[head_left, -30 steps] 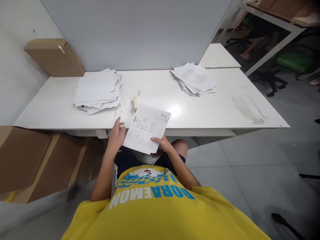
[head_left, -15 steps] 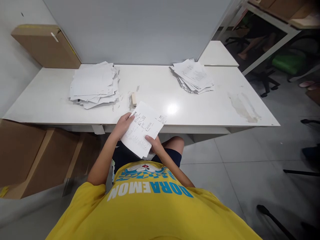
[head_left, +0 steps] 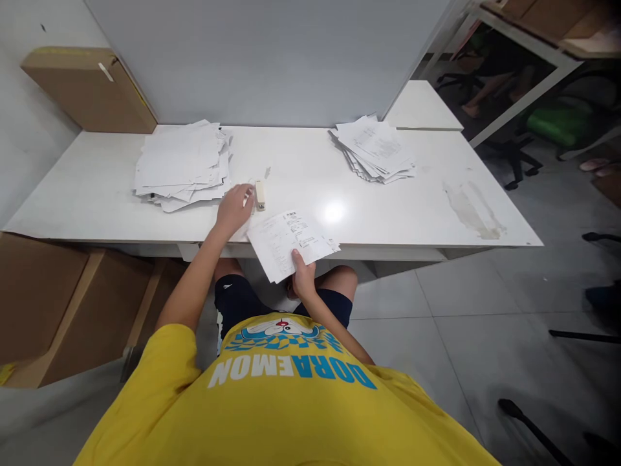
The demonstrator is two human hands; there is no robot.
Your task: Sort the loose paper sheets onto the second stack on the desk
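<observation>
My right hand (head_left: 303, 272) pinches the near edge of a printed sheet of paper (head_left: 290, 242), which lies tilted over the front edge of the white table (head_left: 339, 194). My left hand (head_left: 235, 208) reaches out over the table, its fingers loosely curled and just touching a small cream stapler (head_left: 261, 194). Whether the fingers grip the stapler does not show. A messy pile of papers (head_left: 182, 165) lies just left of that hand.
A second stack of printed papers (head_left: 374, 150) sits at the table's back right. A grey partition (head_left: 272, 58) stands behind the table. Cardboard boxes (head_left: 53, 298) sit under the table's left side and another box (head_left: 90, 87) leans at the far left. Office chairs stand at the right.
My left hand let go of the sheet and moved forward to the stapler. The right hand turned the sheet and laid it flatter over the table edge.
</observation>
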